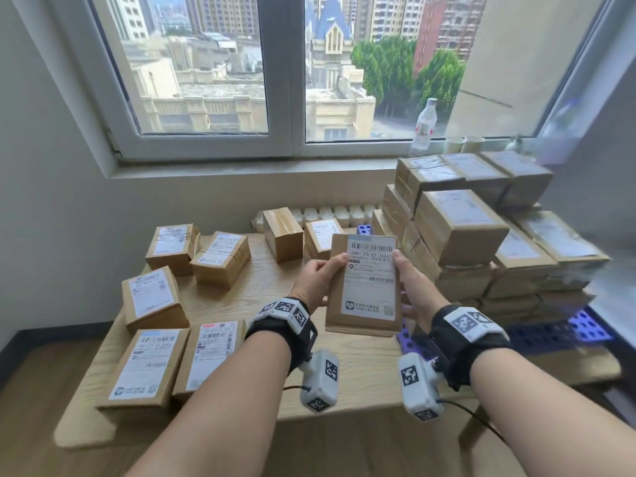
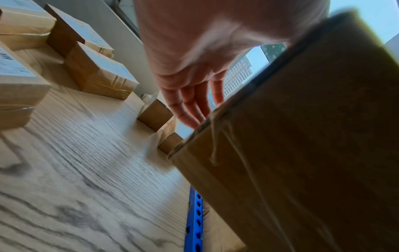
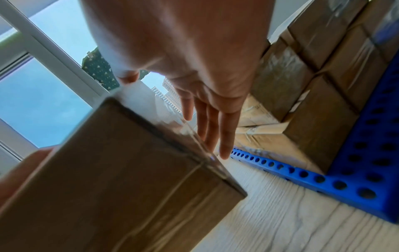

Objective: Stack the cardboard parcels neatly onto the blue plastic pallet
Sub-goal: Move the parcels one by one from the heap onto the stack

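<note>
Here, both hands are holding one cardboard parcel [image 1: 363, 287] up off the counter [image 1: 268, 280], between them and near the middle of the head view. The left hand [image 1: 318, 280] is pressing against the parcel's left side with its thumb lying on the top face, and the right hand [image 1: 411, 287] is doing the same on the right side; in the wrist views the fingers [image 2: 194, 102] of the left and the fingers [image 3: 213, 122] of the right are lying straight along the box's flanks. The parcel is a flat brown carton, sealed with clear tape, and it is carrying a large white shipping label with barcodes and a small blue logo at the near end. It is tilting slightly, label up.

At about 3 o'clock from the held parcel, the blue plastic pallet [image 1: 592, 330] is sitting on the counter, perforated with round holes, and a tall stack of parcels [image 1: 481, 235] is already resting on it in several layers. From 9 to 11 o'clock, loose parcels [image 1: 155, 301] are lying scattered on the wood-grain counter, most with labels facing up. At 1 o'clock, a water bottle [image 1: 424, 127] is standing on the windowsill.
</note>
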A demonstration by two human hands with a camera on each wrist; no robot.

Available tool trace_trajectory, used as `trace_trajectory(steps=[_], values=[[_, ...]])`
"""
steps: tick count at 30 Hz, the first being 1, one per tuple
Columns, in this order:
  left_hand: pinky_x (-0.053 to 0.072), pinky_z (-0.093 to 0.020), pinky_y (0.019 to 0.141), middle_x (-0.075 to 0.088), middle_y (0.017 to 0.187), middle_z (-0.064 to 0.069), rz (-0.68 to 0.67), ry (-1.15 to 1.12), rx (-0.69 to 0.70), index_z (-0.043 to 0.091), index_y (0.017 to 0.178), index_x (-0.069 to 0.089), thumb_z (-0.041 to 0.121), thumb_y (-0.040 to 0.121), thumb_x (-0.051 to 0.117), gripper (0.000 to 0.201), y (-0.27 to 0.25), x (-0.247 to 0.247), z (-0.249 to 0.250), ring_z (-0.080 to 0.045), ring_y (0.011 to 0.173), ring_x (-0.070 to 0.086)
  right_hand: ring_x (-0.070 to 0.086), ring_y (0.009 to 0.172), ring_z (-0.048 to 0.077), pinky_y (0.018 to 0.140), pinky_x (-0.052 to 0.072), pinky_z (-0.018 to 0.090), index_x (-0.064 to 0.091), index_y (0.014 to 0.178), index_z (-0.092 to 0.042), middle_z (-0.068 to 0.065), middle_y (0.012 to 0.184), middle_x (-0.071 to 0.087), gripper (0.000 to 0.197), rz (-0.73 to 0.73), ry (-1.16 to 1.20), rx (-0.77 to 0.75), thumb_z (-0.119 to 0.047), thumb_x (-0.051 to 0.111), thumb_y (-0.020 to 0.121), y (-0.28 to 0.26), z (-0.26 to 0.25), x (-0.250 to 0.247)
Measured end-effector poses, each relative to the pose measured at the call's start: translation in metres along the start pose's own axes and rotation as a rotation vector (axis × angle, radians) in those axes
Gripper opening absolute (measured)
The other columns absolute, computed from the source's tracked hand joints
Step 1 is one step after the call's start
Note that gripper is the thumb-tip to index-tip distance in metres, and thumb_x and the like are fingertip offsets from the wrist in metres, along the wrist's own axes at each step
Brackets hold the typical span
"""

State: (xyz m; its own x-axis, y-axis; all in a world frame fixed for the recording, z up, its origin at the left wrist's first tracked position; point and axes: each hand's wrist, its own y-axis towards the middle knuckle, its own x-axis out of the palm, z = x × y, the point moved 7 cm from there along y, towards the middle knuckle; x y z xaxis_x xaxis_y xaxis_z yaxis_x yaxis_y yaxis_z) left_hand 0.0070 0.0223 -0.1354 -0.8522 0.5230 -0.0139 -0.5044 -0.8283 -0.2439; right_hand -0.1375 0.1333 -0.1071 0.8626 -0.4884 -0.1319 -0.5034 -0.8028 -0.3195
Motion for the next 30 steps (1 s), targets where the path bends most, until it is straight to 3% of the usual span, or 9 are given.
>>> trace_trajectory(steps=[4,6,12,16,19,21,23,27,30], values=[[0.058,-0.043,0.077,0.072,0.106,-0.006,-0.003,0.001,0.067,0.009,0.121,0.059,0.080,0.052,0.061,0.100,0.000,0.025,0.015,-0.022,0.096,0.070,0.061,0.093,0.018,0.082,0.052,0.039,0.062,0.105,-0.028,0.000,0.104,0.065,0.037,0.019,0.023,-0.055,-0.055,0.038,0.098,-0.011,-0.010,-0.028],[0.058,-0.041,0.074,0.073,0.103,-0.007,0.010,0.023,0.114,0.009,0.119,0.060,0.081,0.053,0.057,0.098,-0.004,0.040,0.027,-0.023,0.092,0.071,0.061,0.093,0.017,0.080,0.051,0.037,0.062,0.100,-0.030,-0.002,0.101,0.066,0.034,0.023,0.017,-0.095,-0.053,0.038,0.099,-0.017,-0.016,-0.045],[0.051,-0.052,0.093,0.076,0.092,-0.009,0.055,0.093,0.261,0.010,0.097,0.072,0.080,0.057,0.051,0.083,-0.013,0.101,0.063,-0.034,0.093,0.070,0.062,0.092,0.015,0.086,0.051,0.040,0.065,0.092,-0.030,-0.005,0.097,0.066,0.034,0.073,0.023,-0.177,-0.053,0.041,0.098,-0.029,-0.033,-0.113],[0.052,-0.055,0.092,0.075,0.095,-0.011,0.062,0.083,0.293,0.005,0.102,0.070,0.083,0.055,0.055,0.092,-0.018,0.142,0.081,-0.034,0.093,0.070,0.063,0.095,0.017,0.093,0.050,0.043,0.067,0.092,-0.027,-0.003,0.100,0.068,0.037,0.077,0.029,-0.204,-0.055,0.044,0.096,-0.033,-0.039,-0.159],[0.052,-0.056,0.091,0.074,0.098,-0.010,0.076,0.046,0.291,0.006,0.108,0.067,0.093,0.043,0.059,0.109,-0.012,0.173,0.084,-0.032,0.094,0.070,0.060,0.091,0.007,0.091,0.047,0.038,0.066,0.092,-0.031,-0.008,0.098,0.067,0.034,0.089,-0.021,-0.262,-0.053,0.041,0.098,-0.035,-0.047,-0.195],[0.052,-0.055,0.091,0.075,0.099,-0.008,0.070,0.028,0.293,0.008,0.109,0.066,0.092,0.043,0.060,0.107,-0.007,0.196,0.086,-0.031,0.094,0.071,0.058,0.094,0.003,0.098,0.042,0.039,0.065,0.089,-0.036,-0.014,0.097,0.066,0.031,0.094,-0.027,-0.286,-0.052,0.041,0.098,-0.034,-0.050,-0.219],[0.052,-0.056,0.091,0.075,0.099,-0.008,0.056,0.024,0.280,0.011,0.110,0.066,0.091,0.048,0.062,0.102,-0.001,0.219,0.086,-0.031,0.094,0.071,0.060,0.100,0.011,0.103,0.043,0.045,0.066,0.090,-0.036,-0.012,0.100,0.067,0.031,0.091,-0.015,-0.274,-0.055,0.042,0.097,-0.033,-0.049,-0.243],[0.052,-0.060,0.088,0.075,0.099,-0.008,0.043,0.025,0.261,0.016,0.107,0.069,0.090,0.053,0.062,0.092,0.015,0.262,0.085,-0.035,0.093,0.070,0.063,0.107,0.021,0.100,0.047,0.050,0.066,0.099,-0.030,-0.003,0.108,0.069,0.044,0.071,-0.012,-0.248,-0.068,0.049,0.085,-0.026,-0.050,-0.286],[0.051,-0.058,0.091,0.075,0.100,-0.006,0.050,0.046,0.252,0.018,0.109,0.068,0.092,0.053,0.059,0.093,0.025,0.293,0.089,-0.033,0.094,0.070,0.066,0.101,0.019,0.091,0.052,0.041,0.062,0.096,-0.027,-0.003,0.104,0.069,0.033,0.041,0.002,-0.261,-0.058,0.048,0.094,-0.019,-0.053,-0.314]])
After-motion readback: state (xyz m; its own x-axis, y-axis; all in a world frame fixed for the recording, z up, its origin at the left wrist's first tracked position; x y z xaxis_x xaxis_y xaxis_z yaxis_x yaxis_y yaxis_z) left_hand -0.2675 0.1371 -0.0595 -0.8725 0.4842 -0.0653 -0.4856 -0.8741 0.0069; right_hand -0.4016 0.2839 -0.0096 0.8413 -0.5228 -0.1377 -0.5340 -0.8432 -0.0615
